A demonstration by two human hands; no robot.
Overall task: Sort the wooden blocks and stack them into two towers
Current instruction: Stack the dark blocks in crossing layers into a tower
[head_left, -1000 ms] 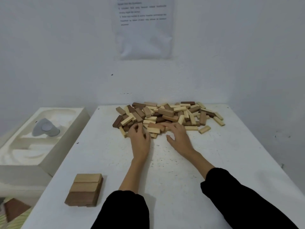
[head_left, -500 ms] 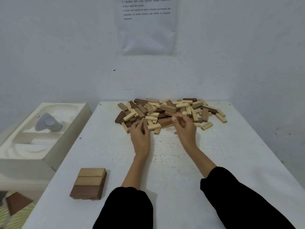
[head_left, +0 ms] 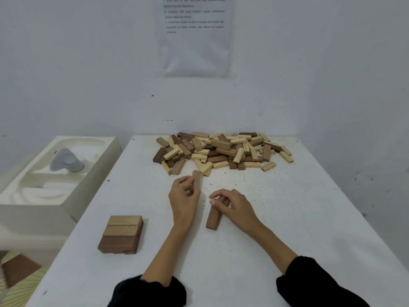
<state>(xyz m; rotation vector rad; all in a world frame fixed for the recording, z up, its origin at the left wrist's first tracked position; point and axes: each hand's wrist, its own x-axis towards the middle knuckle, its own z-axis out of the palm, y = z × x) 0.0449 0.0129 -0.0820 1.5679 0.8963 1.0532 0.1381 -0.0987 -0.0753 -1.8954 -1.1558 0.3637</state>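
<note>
A heap of light and dark wooden blocks [head_left: 223, 150] lies at the far end of the white table [head_left: 287, 218]. My left hand [head_left: 183, 197] pinches a brown block [head_left: 196, 179] that points away from me, just short of the heap. To its right, my right hand [head_left: 234, 206] grips another brown block [head_left: 214, 217], whose near end rests on the table. A low stack of brown blocks [head_left: 121, 234], three side by side on top, sits near the table's front left.
A white foam tray [head_left: 44, 196] holding a grey object [head_left: 66, 161] stands left of the table. White walls close off the back and right; a printed sheet [head_left: 194, 34] hangs on the back wall. Patterned floor shows at bottom left.
Both hands have pulled back from the heap toward me, each now holding a brown block. The camera has tilted slightly.
</note>
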